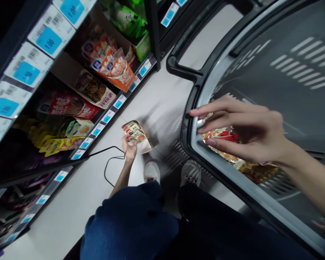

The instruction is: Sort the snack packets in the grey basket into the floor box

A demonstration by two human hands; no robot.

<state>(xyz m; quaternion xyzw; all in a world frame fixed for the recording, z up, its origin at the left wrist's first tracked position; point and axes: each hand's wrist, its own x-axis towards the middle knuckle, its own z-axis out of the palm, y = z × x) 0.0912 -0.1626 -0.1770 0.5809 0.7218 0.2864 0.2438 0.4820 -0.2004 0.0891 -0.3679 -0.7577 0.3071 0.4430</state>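
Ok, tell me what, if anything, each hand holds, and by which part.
The left hand holds the printed carton by its lower-left edge as pictured. The right hand is loosely open at the basket's rim; no firm grip shows.

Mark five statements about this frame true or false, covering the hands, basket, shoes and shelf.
1. The left hand holds the open carton. True.
2. The right hand is down on the floor. False: it is at the rim of the basket.
3. Printed packets lie inside the basket. True.
4. Both visible shoes are black. False: they are pale.
5. Orange packets stand on the shelf. True.
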